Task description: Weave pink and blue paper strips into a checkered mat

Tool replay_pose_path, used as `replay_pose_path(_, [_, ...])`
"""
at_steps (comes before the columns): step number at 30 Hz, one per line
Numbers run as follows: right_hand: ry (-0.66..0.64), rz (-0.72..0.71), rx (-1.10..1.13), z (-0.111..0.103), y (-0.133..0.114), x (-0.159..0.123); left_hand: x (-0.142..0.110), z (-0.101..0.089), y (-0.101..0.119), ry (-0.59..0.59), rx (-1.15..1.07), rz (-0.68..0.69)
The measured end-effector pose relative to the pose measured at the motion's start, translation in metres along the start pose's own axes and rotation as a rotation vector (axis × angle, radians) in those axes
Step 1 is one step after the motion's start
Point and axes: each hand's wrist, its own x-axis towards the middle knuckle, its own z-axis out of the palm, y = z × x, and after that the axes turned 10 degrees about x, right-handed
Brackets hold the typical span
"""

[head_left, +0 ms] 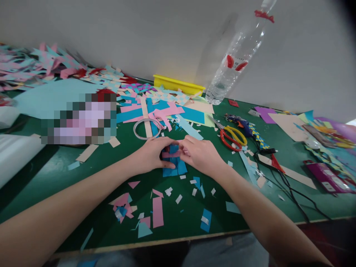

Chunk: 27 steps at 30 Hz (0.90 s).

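Blue paper strips (pixel 174 171) lie side by side on the green table, with a narrow pink paper strip (pixel 167 154) crossing them. My left hand (pixel 152 154) curls around their left side, its thumb pressing on the blue strips and its fingers behind them. At the right end of the pink strip, my right hand (pixel 198 154) is closed in a pinch, its fingertips on the pink paper. A roll of clear tape (pixel 135 129) lies just behind my left hand. Scissors with red and yellow handles (pixel 233 138) rest beyond my right hand.
Paper scraps (pixel 158 211) are scattered along the front of the green table (pixel 97 207). Behind are loose paper strips (pixel 191 111), a yellow tray (pixel 178 85) and a tall plastic bottle (pixel 228 66). On the right are a black cord (pixel 290 194) and a purple packet (pixel 328 178).
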Motion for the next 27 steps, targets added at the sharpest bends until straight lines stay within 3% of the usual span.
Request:
replay_pose_path(6, [0.259, 0.068, 0.091, 0.006, 0.032, 0.001, -0.003, -0.002, -0.001, -0.001, -0.051, 0.004])
replay_pose_path(9, [0.364, 0.173, 0.069, 0.010, 0.051, 0.002, -0.004, -0.004, 0.000, -0.015, -0.054, -0.011])
replay_pose_path(15, [0.397, 0.325, 0.010, 0.012, 0.081, 0.001, -0.009, -0.011, 0.000, -0.054, -0.087, 0.012])
replay_pose_path(19, [0.388, 0.335, -0.009, 0.016, 0.093, 0.002, -0.012, -0.015, -0.004, -0.063, -0.132, 0.050])
replay_pose_path(23, [0.365, 0.269, -0.030, 0.019, 0.095, 0.005, -0.014, -0.018, -0.007, -0.004, -0.112, 0.117])
replay_pose_path(27, [0.409, 0.293, -0.089, 0.020, 0.092, 0.005, -0.013, -0.017, -0.009, 0.085, -0.052, 0.141])
